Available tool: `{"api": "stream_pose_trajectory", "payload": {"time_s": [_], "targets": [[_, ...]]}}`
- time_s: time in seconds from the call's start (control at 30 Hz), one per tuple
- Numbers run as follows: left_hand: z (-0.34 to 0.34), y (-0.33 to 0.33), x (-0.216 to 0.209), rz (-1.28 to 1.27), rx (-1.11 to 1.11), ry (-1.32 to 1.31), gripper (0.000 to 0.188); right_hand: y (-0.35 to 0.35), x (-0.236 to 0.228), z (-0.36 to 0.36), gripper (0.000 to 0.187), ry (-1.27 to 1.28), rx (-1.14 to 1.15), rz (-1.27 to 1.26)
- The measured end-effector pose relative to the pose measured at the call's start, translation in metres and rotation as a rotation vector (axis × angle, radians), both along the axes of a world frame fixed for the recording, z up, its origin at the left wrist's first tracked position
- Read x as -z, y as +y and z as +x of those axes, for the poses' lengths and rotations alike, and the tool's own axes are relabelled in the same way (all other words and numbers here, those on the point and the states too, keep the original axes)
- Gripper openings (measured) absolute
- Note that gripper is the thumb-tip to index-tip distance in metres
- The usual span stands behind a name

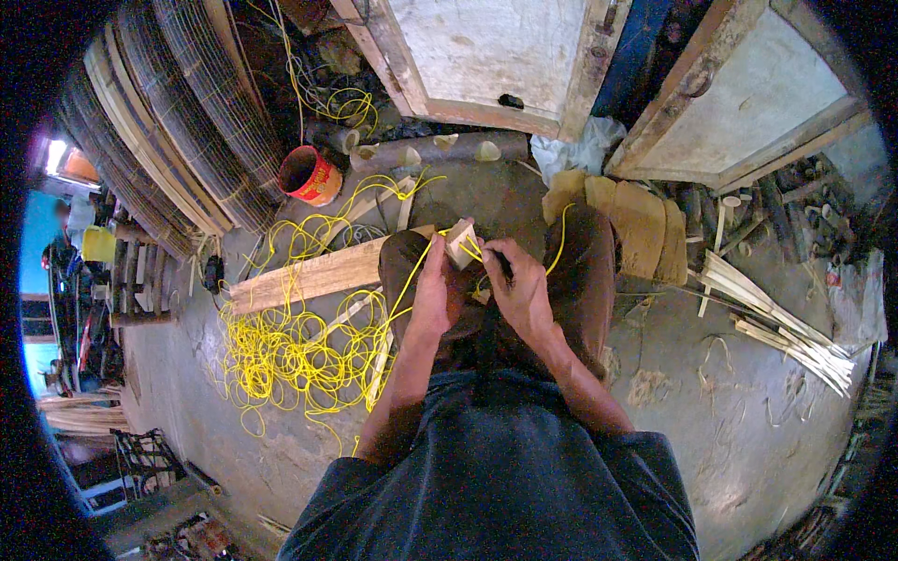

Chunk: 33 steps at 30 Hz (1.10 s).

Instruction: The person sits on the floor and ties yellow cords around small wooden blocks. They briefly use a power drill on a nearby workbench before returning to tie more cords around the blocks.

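Between my knees I hold up a small pale wooden block [459,245]. My left hand [436,288] is closed around its left side, and a length of yellow cord runs down from there past my forearm. At the block's right face, the fingers of my right hand [514,280] are pinched together on a strand of the yellow cord [471,249]. A loose end of cord rises over my right knee. To my left a big tangle of yellow cord [299,360] lies on the floor, spilling over a wooden plank [304,273].
A red tin [312,178] stands ahead on the left, near rolled slatted mats [178,112]. Pale wooden strips [776,313] lie on the floor at right, beside folded cardboard [631,224]. Framed panels [496,61] lean at the back. A log [440,150] lies before them.
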<state>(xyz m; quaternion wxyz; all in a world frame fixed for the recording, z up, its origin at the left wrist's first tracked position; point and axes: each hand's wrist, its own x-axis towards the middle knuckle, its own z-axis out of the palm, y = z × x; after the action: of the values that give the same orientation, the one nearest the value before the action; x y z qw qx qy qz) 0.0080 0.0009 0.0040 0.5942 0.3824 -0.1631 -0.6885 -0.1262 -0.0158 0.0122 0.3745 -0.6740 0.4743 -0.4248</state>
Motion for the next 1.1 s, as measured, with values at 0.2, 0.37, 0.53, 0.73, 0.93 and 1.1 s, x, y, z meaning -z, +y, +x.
{"api": "stream_pose_trajectory", "payload": {"time_s": [0.2,0.37,0.53,0.73,0.93,1.1], "targets": [[-0.012,-0.002,-0.005,0.069,-0.029,0.024,0.052,-0.012,0.005,0.005,0.011,-0.061,0.019,-0.025],[-0.005,-0.005,0.0,-0.007,0.009,0.114,0.051,-0.012,0.007,-0.003,0.013,-0.079,-0.031,-0.037],[-0.01,-0.004,0.011,0.081,-0.025,0.09,0.041,-0.019,0.005,0.0,0.012,-0.014,0.017,-0.143],[-0.001,-0.001,0.014,-0.045,-0.135,0.163,0.041,-0.008,-0.003,-0.013,0.01,0.074,0.201,-0.271],[-0.007,-0.009,0.014,-0.13,-0.214,0.115,0.043,0.014,0.034,-0.008,0.016,0.12,0.161,-0.226],[-0.01,-0.005,0.002,-0.15,-0.176,0.006,0.046,0.004,0.021,-0.009,0.028,-0.223,0.314,0.049]]}}
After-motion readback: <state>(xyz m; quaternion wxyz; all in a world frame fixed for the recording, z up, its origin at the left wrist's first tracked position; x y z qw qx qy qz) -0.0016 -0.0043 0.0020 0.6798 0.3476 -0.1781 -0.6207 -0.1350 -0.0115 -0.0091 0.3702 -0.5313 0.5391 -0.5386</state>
